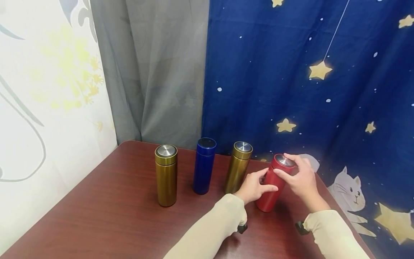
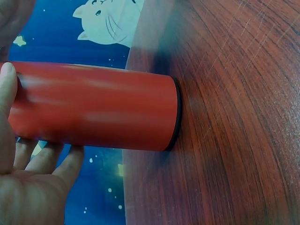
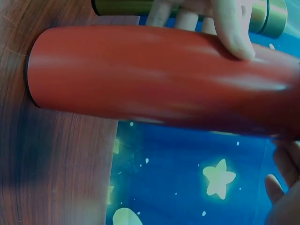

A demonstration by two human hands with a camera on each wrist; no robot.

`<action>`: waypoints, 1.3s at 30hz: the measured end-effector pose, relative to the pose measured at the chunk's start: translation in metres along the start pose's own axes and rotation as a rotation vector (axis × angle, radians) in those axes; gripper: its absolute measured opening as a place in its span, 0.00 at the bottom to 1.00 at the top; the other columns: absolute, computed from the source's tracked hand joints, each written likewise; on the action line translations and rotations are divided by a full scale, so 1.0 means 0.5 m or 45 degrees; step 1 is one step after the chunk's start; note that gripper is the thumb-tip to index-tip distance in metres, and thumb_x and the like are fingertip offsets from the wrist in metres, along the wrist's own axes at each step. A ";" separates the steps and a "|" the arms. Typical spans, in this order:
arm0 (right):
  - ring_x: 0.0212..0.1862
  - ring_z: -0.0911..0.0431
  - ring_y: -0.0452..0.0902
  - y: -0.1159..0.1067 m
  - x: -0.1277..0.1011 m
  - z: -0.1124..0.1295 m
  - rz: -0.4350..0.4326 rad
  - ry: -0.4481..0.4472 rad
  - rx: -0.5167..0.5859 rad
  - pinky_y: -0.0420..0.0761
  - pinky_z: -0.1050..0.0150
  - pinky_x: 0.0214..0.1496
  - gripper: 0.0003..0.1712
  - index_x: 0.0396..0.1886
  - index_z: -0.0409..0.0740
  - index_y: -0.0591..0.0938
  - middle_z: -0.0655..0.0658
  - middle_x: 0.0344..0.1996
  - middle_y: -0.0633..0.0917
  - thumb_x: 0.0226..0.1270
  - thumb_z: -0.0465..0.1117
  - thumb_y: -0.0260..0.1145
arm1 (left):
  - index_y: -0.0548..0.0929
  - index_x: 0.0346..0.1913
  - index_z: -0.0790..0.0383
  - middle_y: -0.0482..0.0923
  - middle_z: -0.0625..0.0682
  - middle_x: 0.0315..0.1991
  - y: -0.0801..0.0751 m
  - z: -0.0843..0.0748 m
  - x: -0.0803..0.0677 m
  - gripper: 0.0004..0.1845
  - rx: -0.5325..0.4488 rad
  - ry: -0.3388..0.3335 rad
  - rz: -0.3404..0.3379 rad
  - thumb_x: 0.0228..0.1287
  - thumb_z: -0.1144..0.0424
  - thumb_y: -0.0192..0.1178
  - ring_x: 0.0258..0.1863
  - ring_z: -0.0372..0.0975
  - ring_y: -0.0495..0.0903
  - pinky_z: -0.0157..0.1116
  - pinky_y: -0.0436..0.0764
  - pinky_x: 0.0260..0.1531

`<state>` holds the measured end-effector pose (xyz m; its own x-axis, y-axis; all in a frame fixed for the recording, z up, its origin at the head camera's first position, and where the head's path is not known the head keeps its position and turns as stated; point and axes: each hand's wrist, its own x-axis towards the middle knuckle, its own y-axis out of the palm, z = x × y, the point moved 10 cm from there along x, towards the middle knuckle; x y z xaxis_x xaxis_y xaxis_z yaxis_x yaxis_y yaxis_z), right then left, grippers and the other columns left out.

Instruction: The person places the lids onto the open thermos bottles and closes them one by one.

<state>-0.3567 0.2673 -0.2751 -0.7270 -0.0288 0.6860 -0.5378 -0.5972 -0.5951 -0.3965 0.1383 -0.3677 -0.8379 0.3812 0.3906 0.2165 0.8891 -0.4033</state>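
A red thermos flask (image 1: 270, 198) with a steel-topped lid (image 1: 284, 160) stands on the table at the right. My left hand (image 1: 251, 187) holds its body from the left, the thumb across the front and the other fingers behind, as the left wrist view shows. My right hand (image 1: 303, 179) grips the lid from the right, with thumb and fingers about its rim. In the left wrist view the black base edge (image 2: 176, 115) of the red flask meets the tabletop. Just left of my left hand stands a gold thermos flask (image 1: 238, 171).
Further left stand a blue thermos flask (image 1: 203, 172) and another gold flask (image 1: 166, 181), both upright with lids on. All are on a dark red-brown wooden table (image 1: 106, 212). Behind it hang a grey curtain (image 1: 174, 72) and a blue star-patterned curtain (image 1: 258, 72).
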 end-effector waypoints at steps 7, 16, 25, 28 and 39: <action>0.47 0.41 0.69 0.005 0.004 0.011 -0.052 0.011 -0.093 0.73 0.44 0.41 0.36 0.52 0.35 0.75 0.34 0.42 0.78 0.48 0.50 0.78 | 0.74 0.67 0.51 0.85 0.43 0.45 -0.001 0.001 0.000 0.37 0.013 0.002 0.004 0.53 0.53 0.74 0.40 0.28 0.83 0.21 0.77 0.38; 0.52 0.66 0.74 0.037 -0.001 -0.001 0.337 -0.004 0.441 0.74 0.77 0.48 0.36 0.72 0.48 0.67 0.37 0.59 0.75 0.65 0.35 0.66 | 0.75 0.66 0.49 0.85 0.42 0.43 0.001 -0.001 0.001 0.35 -0.009 0.005 0.005 0.53 0.54 0.74 0.39 0.26 0.82 0.20 0.77 0.37; 0.50 0.52 0.71 0.018 0.005 -0.006 0.251 0.000 0.187 0.75 0.55 0.46 0.36 0.66 0.51 0.75 0.39 0.48 0.80 0.57 0.43 0.75 | 0.75 0.67 0.48 0.85 0.42 0.44 0.000 -0.001 0.000 0.36 0.007 0.005 0.007 0.53 0.52 0.74 0.39 0.27 0.82 0.21 0.77 0.38; 0.49 0.47 0.70 0.012 0.006 0.000 0.154 -0.022 0.098 0.74 0.46 0.43 0.36 0.64 0.48 0.78 0.37 0.47 0.79 0.53 0.45 0.78 | 0.75 0.67 0.48 0.85 0.43 0.44 -0.001 -0.001 0.001 0.36 0.005 0.000 0.007 0.53 0.52 0.73 0.39 0.27 0.83 0.21 0.77 0.38; 0.51 0.41 0.67 0.023 0.008 0.012 0.059 0.014 0.012 0.74 0.42 0.44 0.36 0.57 0.38 0.74 0.35 0.47 0.77 0.52 0.48 0.77 | 0.74 0.68 0.50 0.85 0.44 0.45 -0.002 -0.001 -0.004 0.37 -0.003 -0.024 0.014 0.53 0.52 0.73 0.40 0.28 0.83 0.21 0.77 0.38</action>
<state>-0.3633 0.2556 -0.2765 -0.7558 -0.0479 0.6531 -0.4994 -0.6028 -0.6222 -0.3948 0.1366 -0.3676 -0.8446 0.3862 0.3707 0.2269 0.8854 -0.4056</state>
